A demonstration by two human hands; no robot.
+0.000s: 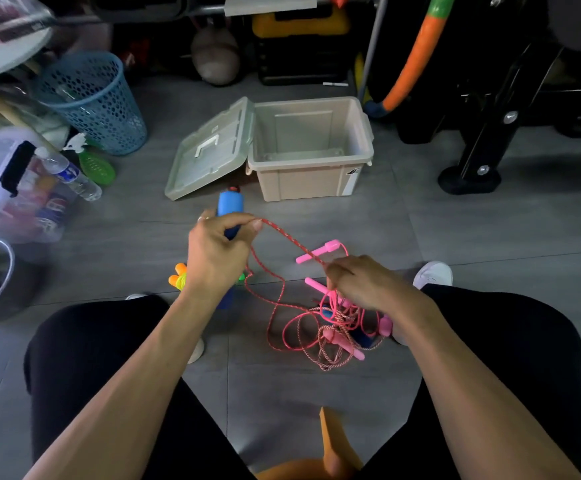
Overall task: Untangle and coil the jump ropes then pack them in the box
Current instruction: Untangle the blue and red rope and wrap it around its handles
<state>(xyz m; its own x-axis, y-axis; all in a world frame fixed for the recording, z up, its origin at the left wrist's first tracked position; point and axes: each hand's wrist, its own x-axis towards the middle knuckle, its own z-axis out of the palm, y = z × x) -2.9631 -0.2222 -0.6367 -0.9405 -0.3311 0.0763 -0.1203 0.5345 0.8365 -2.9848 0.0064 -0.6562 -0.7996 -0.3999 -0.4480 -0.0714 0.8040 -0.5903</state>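
Head view looks down past two black-clad knees onto a grey tiled floor [455, 237]. Left hand [214, 252] grips a blue foam handle [230, 206] in its curled fingers [233, 220] while thumb and forefinger pinch a red-and-white braided rope [282, 233] just where it leaves the hand. Right hand [361, 282] pinches the same rope further along, its fingers curled down over the strand, so the rope runs taut between the two hands.

Below the right hand the rope drops into a tangled heap [327, 334] of pink and red cords lying on the floor between the knees. Three pink plastic handles can be counted: one [318, 251] lying just beyond the right hand, one [316, 285] partly hidden under it, and one [346, 344] inside the heap. How many ropes make up the tangle cannot be told.

One beige storage box [311, 183] stands open on the floor beyond the hands, with nothing visible inside, its grey lid [209, 150] leaning against its left side. A white sticker on the box front is too small to read.

At the left stand one blue perforated basket [91, 98] and one clear water bottle [69, 174] whose blue label is blurred. A cluster of orange and yellow pieces [177, 276] shows behind the left wrist.
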